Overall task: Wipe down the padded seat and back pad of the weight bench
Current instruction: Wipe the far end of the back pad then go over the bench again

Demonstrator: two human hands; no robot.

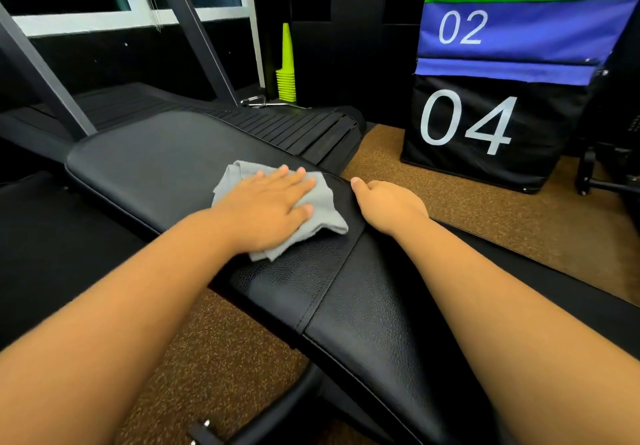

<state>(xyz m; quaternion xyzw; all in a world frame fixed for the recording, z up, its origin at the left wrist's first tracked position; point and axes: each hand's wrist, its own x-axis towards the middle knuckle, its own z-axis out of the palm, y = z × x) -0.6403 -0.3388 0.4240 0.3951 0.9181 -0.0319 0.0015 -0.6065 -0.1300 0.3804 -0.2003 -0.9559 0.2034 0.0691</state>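
The bench ran from the upper left down toward the lower right, its black pad smooth and faintly glossy at the far end, pebbled like leather nearer the camera, with a stitched seam crossing it. On the bench, just left of that seam's far end, the left hand lay flat with fingers straight and slightly spread, pressing a crumpled grey cloth onto the pad. Right of the cloth, the right hand gripped the bench's right edge, thumb on top and fingers curled over the side out of sight. Behind the bench stood a treadmill with a ribbed black belt, and beyond that a stack of lime-green cones. Right of the bench, on speckled brown rubber floor, rose stacked soft boxes: the black one read "04" in white, the blue one above it "02", with green at the top.
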